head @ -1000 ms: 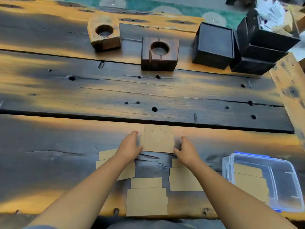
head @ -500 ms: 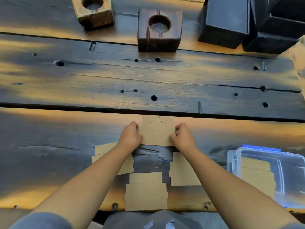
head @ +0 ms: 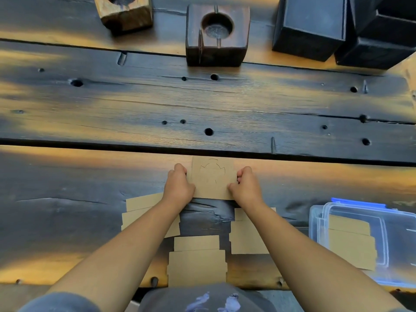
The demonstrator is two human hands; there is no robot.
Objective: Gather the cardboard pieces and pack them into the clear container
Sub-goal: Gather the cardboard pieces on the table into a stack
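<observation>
A brown cardboard piece with a cut outline (head: 211,176) lies flat on the dark wooden table (head: 202,104). My left hand (head: 179,184) grips its left edge and my right hand (head: 244,185) grips its right edge, fingers curled. Other flat cardboard pieces lie nearer to me: one at the left (head: 139,210) partly under my left forearm, one in the middle (head: 197,262), one at the right (head: 247,239) partly under my right forearm. The clear container (head: 315,221) sits at the lower right with cardboard pieces (head: 351,244) inside.
Two wooden blocks with round holes stand at the back, a light one (head: 126,12) and a dark one (head: 217,34). Black boxes (head: 315,28) are stacked at the back right. The table's near edge runs just below the middle cardboard piece.
My right hand has moved onto the cardboard's right edge and curled around it. Both hands now hold the piece. The view has tilted downward and closer.
</observation>
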